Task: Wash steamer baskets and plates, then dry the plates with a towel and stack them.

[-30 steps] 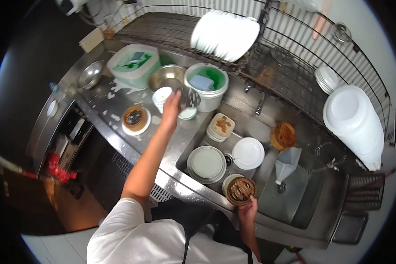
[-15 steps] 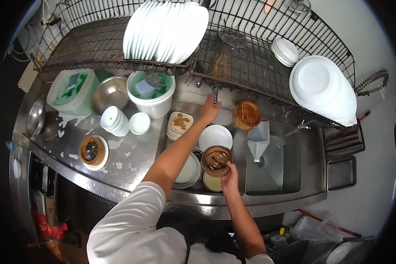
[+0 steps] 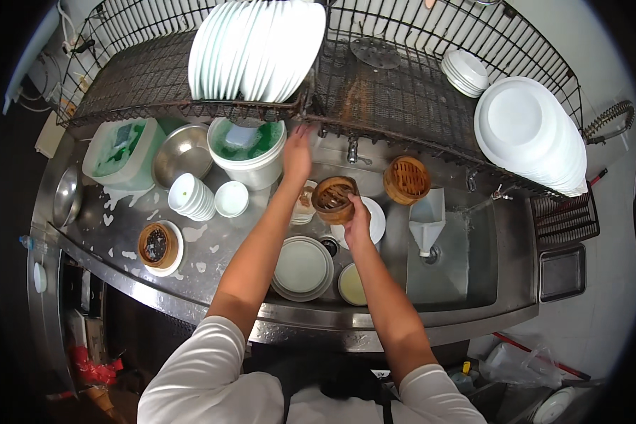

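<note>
My right hand (image 3: 359, 222) grips the rim of a small round bamboo steamer basket (image 3: 332, 203), tilted so its slatted inside shows, over the sink's left basin. My left hand (image 3: 298, 152) is raised beside the white bucket (image 3: 251, 169) of green soapy water, just under the rack's front edge, fingers stretched out and slightly blurred. A second bamboo steamer (image 3: 407, 180) stands at the back of the sink, right of the held one. Below my hands are a white plate (image 3: 372, 225), partly covered, stacked plates (image 3: 300, 268) and a bowl with a yellowish inside (image 3: 352, 284).
Overhead, a wire rack (image 3: 389, 92) holds white plates (image 3: 254, 53). The tap (image 3: 352, 150) is behind the sink. Water runs into the right basin near a white funnel-shaped container (image 3: 427, 219). On the left counter are a green-filled tub (image 3: 120, 166), a metal bowl (image 3: 184, 157) and stacked cups (image 3: 191, 198).
My left hand has moved left from the tap to beside the bucket. My right hand has carried the steamer basket up and slightly left, away from the bowl. The view has shifted slightly.
</note>
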`<state>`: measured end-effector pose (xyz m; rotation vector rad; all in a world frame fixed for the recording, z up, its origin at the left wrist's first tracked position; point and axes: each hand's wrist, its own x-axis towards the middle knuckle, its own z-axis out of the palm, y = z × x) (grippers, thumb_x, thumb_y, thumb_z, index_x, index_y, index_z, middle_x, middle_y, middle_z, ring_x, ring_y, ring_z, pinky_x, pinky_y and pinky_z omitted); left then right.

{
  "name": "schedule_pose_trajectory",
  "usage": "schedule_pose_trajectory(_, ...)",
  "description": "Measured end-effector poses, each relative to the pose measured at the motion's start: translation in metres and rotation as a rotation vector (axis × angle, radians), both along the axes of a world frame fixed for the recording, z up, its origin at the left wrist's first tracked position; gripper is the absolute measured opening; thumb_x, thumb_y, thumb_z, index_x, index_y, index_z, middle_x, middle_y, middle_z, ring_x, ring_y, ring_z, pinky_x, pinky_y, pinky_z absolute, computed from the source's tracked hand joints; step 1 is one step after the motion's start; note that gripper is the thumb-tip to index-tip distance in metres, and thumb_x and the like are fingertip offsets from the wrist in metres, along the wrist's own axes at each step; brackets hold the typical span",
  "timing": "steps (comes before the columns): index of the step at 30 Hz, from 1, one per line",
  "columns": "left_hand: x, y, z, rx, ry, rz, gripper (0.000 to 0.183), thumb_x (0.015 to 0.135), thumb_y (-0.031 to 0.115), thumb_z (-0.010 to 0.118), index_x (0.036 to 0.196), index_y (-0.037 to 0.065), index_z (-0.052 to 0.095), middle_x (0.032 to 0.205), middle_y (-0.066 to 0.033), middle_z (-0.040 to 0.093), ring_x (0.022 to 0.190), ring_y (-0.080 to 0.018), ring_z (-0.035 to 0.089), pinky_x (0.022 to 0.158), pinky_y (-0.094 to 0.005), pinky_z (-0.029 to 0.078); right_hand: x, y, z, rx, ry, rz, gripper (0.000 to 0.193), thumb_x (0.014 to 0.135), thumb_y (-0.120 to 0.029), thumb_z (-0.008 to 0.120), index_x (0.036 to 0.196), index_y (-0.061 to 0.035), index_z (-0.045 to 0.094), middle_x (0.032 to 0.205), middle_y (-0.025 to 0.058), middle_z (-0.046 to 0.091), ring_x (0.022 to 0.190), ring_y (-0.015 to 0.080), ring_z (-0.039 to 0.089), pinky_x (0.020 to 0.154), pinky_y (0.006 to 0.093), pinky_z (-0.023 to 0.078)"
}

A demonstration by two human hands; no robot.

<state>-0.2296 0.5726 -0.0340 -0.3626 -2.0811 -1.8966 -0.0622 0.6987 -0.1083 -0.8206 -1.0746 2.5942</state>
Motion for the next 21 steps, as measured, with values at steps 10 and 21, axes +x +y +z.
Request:
schedule_pose_trajectory(10, 0.070, -0.013, 0.006, -0.458, -0.003, -0.189, 0.039, 0.102, 0.033, 0.048, 0.118, 0.004, 0.067, 0.109, -0.0262, 0.068, 0.103, -0.0448, 0.064, 0.089, -0.0492, 0.050, -0.015, -0.037, -0.001, -0.061, -0.067, -0.090, 0.038, 0.088, -0.025, 0.072, 0.118, -0.0035, 0.062, 0.119, 0.0086, 0.068, 0.107, 0.0229, 0.067, 0.092, 0.0374, 0.055)
schedule_pose_trajectory(21, 0.123, -0.016, -0.016, -1.199, -0.055, -0.842, 0.046, 0.102, 0.039, 0.048, 0.131, 0.006, 0.059, 0.116, -0.0237, 0.068, 0.108, -0.0416, 0.064, 0.095, -0.0482, 0.049, 0.015, -0.007, -0.007, 0.153, -0.133, -0.261, 0.040, 0.081, -0.022, 0.075, 0.110, 0.0020, 0.063, 0.104, 0.0085, 0.066, 0.092, 0.0193, 0.064, 0.083, 0.0319, 0.051)
